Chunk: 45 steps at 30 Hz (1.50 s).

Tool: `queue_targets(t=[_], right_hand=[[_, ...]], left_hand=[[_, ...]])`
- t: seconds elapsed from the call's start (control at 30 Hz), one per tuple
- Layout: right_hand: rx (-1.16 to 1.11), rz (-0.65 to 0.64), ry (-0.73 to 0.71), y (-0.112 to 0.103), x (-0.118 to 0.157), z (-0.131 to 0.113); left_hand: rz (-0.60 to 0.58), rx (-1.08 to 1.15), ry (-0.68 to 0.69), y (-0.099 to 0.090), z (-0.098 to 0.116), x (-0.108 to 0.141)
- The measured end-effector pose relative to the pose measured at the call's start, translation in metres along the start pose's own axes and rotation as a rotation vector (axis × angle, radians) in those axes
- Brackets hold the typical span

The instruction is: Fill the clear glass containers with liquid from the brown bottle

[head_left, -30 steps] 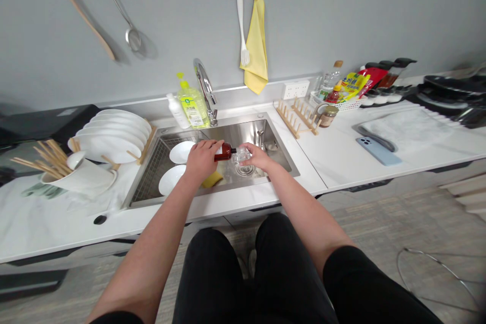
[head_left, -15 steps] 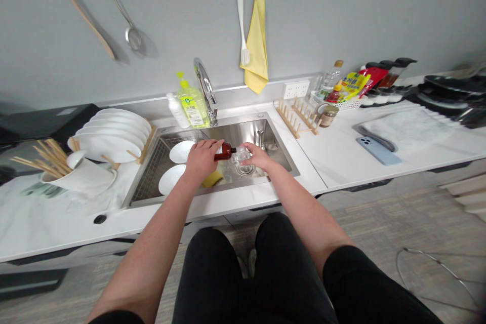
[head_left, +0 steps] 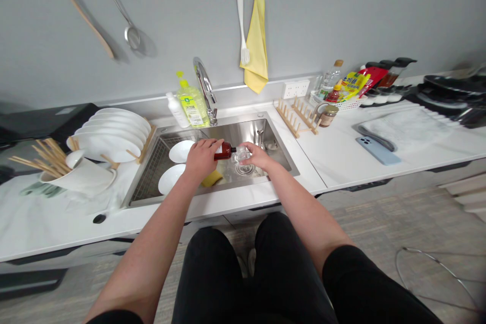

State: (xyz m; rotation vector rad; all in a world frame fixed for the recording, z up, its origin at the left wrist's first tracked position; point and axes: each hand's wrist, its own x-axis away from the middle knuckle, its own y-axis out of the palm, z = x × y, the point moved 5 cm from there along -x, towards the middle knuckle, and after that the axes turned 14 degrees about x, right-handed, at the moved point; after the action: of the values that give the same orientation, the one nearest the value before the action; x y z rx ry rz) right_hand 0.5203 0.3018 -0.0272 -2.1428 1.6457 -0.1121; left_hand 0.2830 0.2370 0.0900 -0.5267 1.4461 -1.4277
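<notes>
My left hand (head_left: 203, 158) is closed around a reddish-brown bottle (head_left: 224, 151) that lies on its side in the air, its dark neck pointing right. My right hand (head_left: 256, 156) grips a small clear glass (head_left: 240, 154) tilted toward the bottle's mouth. Neck and glass meet or nearly touch; whether liquid flows I cannot tell. Both are over the steel sink (head_left: 261, 134). Below my left hand a yellow cloth or sponge (head_left: 212, 178) lies in the sink, partly covered. Two white bowls, an upper bowl (head_left: 180, 151) and a lower bowl (head_left: 170, 179), sit at the sink's left side.
A faucet (head_left: 205, 86) rises behind the sink beside a yellow-green soap bottle (head_left: 193, 104) and a white bottle (head_left: 177, 110). White plates (head_left: 110, 134) and a chopstick holder (head_left: 81, 177) stand left. To the right are a wooden rack (head_left: 298, 116), a jar (head_left: 328, 116) and a phone (head_left: 377, 150).
</notes>
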Motion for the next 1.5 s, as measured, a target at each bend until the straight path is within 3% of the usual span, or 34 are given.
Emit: queue_targets(t=[1.5], right_hand=[[-0.112, -0.007, 0.010, 0.0008, -0.0011, 0.0019]], left_hand=[[0.025, 0.019, 0.030, -0.0036, 0.0014, -0.0044]])
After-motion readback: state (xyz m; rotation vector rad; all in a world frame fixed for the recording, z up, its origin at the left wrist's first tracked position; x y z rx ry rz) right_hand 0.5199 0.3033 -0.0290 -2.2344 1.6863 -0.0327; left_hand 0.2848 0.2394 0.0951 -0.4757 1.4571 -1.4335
